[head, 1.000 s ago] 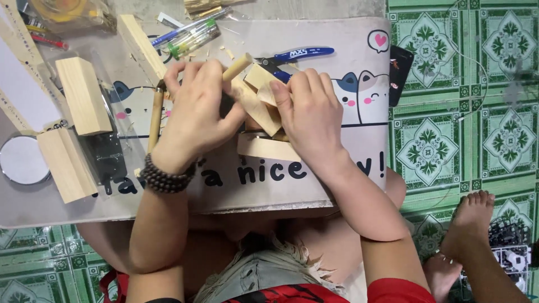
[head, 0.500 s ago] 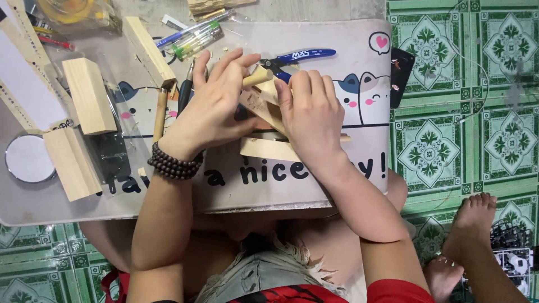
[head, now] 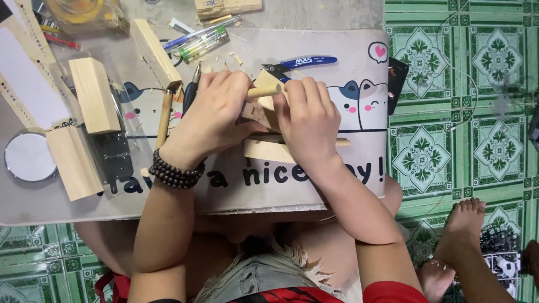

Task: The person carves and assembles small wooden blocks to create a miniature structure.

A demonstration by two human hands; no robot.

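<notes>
My left hand [head: 216, 115], with a dark bead bracelet on its wrist, is closed around a round wooden handle [head: 264, 90] of a tool. My right hand [head: 309, 120] grips a small light wooden piece [head: 268, 104] and presses it against a wooden block [head: 266, 150] lying on the printed mat [head: 348, 168]. Both hands touch over the piece, which is mostly hidden by the fingers. The tool's working end cannot be seen.
Wooden blocks [head: 94, 95] [head: 73, 163] [head: 155, 53] lie at the left, with a round mirror [head: 28, 157], rulers [head: 25, 84] and pens [head: 202, 42]. Blue-handled cutters [head: 303, 62] lie behind my hands. Another person's bare foot [head: 463, 224] rests on the green tiled floor [head: 466, 84] at the right.
My left hand has shifted from lying flat over the wooden piece to gripping the round handle. The small piece has been turned between my hands.
</notes>
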